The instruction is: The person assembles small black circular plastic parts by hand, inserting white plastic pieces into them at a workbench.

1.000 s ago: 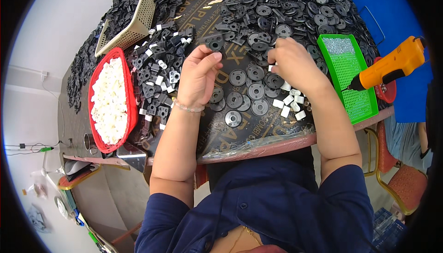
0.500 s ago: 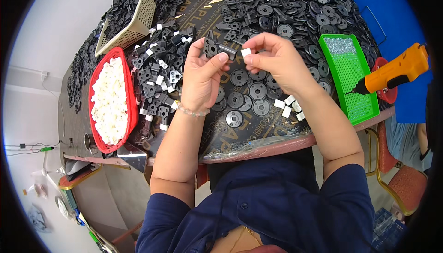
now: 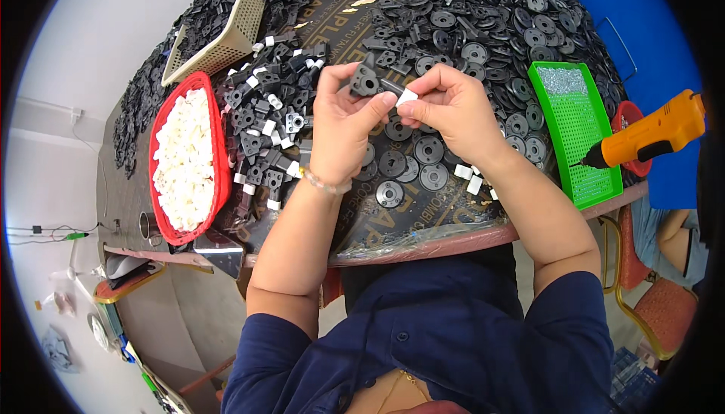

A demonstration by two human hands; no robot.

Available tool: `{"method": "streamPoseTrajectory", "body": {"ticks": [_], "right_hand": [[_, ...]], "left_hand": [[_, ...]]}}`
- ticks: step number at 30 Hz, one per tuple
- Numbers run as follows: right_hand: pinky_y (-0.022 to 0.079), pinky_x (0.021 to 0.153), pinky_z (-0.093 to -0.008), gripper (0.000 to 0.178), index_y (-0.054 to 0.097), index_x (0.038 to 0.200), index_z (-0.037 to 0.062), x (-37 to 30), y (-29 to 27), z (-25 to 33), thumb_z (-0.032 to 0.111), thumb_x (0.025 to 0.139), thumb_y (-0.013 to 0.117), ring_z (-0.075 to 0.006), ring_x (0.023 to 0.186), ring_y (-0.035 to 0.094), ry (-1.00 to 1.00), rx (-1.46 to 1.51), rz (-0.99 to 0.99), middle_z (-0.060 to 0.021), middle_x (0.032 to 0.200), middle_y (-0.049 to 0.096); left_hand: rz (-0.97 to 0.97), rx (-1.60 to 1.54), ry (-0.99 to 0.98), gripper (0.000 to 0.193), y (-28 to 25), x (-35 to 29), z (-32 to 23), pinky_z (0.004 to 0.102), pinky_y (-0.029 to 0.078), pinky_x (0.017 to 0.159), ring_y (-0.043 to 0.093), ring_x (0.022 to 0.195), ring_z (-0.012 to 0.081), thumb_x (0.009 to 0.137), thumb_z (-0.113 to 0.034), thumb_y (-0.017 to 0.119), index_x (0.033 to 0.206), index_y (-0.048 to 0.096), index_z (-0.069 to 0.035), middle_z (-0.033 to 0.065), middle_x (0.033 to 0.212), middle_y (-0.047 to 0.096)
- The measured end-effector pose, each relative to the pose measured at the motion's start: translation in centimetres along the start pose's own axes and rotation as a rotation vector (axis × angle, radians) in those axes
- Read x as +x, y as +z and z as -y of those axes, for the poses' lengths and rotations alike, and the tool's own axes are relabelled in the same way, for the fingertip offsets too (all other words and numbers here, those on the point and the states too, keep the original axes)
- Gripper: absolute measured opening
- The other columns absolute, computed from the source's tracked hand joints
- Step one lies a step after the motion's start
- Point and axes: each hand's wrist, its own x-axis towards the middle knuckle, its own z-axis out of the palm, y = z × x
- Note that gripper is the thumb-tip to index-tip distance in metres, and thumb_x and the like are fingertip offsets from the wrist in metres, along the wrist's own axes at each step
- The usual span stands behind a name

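Observation:
My left hand (image 3: 346,123) is closed around a black plastic bracket (image 3: 365,80) with a round hole in its plate and a stem pointing right. A small white plastic block (image 3: 406,97) is pinched between thumb and fingers of my right hand (image 3: 455,109). The block meets the end of the bracket's stem; how far it sits on it I cannot tell. Below the hands lie several black discs (image 3: 433,177) with centre holes. A few loose white blocks (image 3: 474,185) rest by my right wrist. Left of my left hand is a heap of black brackets (image 3: 264,138), many with white ends.
A red basket (image 3: 224,180) of white blocks stands at left, a beige crate (image 3: 226,44) of black parts behind it. Black discs (image 3: 536,38) pile up at the back. At right, an orange electric screwdriver (image 3: 649,131) lies over a green tray (image 3: 555,131) holding small screws.
My right hand has brought the white block left against the bracket's stem; before, a gap showed between them. The whole view has shifted slightly.

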Motion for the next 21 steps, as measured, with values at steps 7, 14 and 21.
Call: {"method": "streamPoseTrajectory", "body": {"ticks": [7,14,21], "right_hand": [[0.037,0.11,-0.0375,0.088,0.045,0.138,0.0025,0.3,0.6,0.8,0.015,0.064,0.091,-0.0211,0.125,0.052,-0.201,-0.2,0.245,-0.0103,0.137,0.053],[0.048,0.098,-0.0334,0.07,0.052,0.128,0.0029,2.5,5.1,4.4,0.012,0.067,0.084,-0.0175,0.107,0.063,-0.388,-0.528,0.204,-0.0094,0.117,0.065],[0.053,0.088,-0.0377,0.078,0.048,0.13,-0.0018,9.4,18.9,0.8,0.03,0.069,0.085,-0.0281,0.099,0.067,-0.381,-0.505,0.562,-0.0201,0.108,0.065]], "left_hand": [[0.335,-0.41,-0.414,0.05,-1.1,0.6,-0.3,0.0242,0.054,0.066,0.065,0.077,0.0127,0.089,-0.009,0.071,0.131,0.046,-0.006,0.0063,0.098,0.065],[0.042,-0.622,-0.461,0.034,-2.8,2.1,1.9,0.0373,0.055,0.086,0.064,0.099,0.0215,0.103,-0.033,0.043,0.122,0.055,-0.008,0.0092,0.11,0.063],[0.121,-0.513,-0.462,0.042,-5.5,2.6,4.2,0.0429,0.056,0.089,0.064,0.109,0.0284,0.099,-0.031,0.057,0.129,0.05,-0.004,0.0177,0.121,0.062]]}}
